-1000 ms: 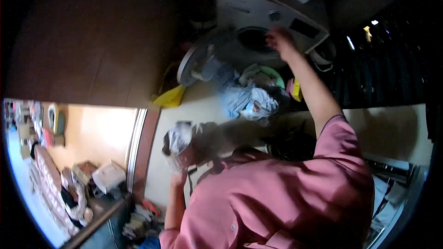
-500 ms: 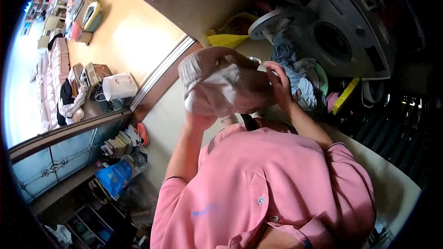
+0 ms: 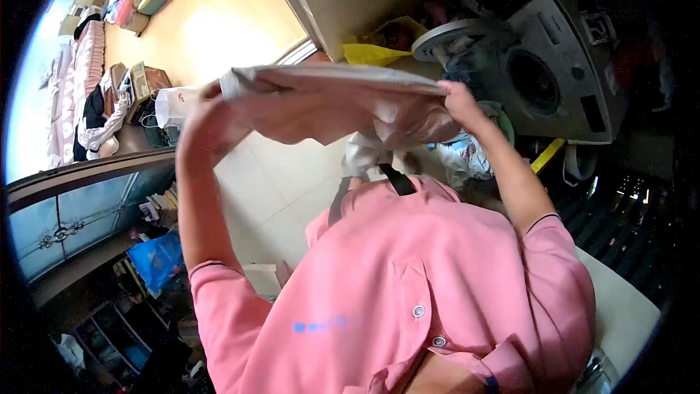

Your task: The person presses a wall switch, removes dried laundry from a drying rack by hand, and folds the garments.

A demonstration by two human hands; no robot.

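Observation:
A greyish-beige garment [image 3: 313, 102] is stretched sideways in front of me, its top edge nearly straight and its lower part hanging in loose folds. My left hand [image 3: 209, 111], blurred by motion, grips its left end. At the other end my right hand [image 3: 461, 102] pinches the corner between thumb and fingers. Which kind of garment it is, I cannot tell.
To the right stands a front-loading washing machine [image 3: 565, 66] with its round door [image 3: 467, 33] open. Crumpled laundry [image 3: 467, 153] lies in a green basin below it. A doorway on the left shows a white bag [image 3: 173, 104]. A blue bag [image 3: 155, 259] lies lower left.
My hands have moved apart, the left one outward to the left. The garment, bunched between them before, is now spread wide.

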